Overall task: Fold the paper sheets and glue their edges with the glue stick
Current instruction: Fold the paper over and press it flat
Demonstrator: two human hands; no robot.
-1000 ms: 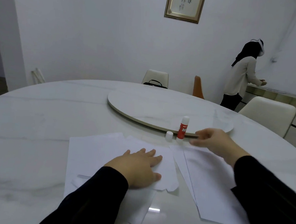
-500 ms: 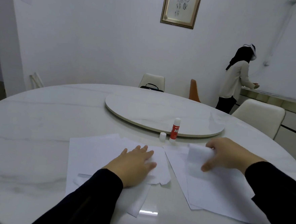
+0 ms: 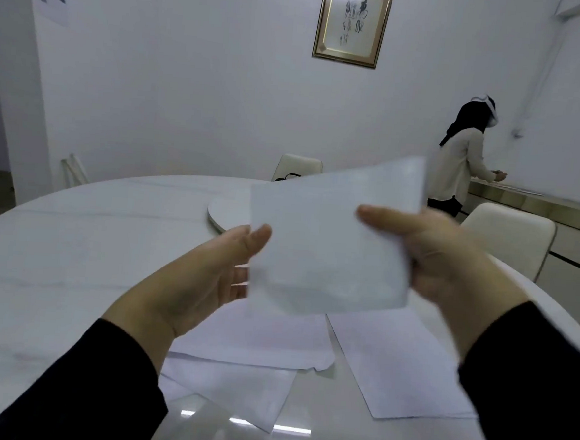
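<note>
Above the round white surface (image 3: 73,256), my left hand (image 3: 205,275) pinches the left edge of a raised paper sheet (image 3: 328,243) while my right hand (image 3: 450,262) grips its right edge, thumb across the front. More paper sheets (image 3: 402,365) lie flat beneath, near me. A person (image 3: 460,163) stands far right.

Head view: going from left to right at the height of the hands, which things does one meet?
Left hand → held paper sheet → right hand → white chair.
</note>
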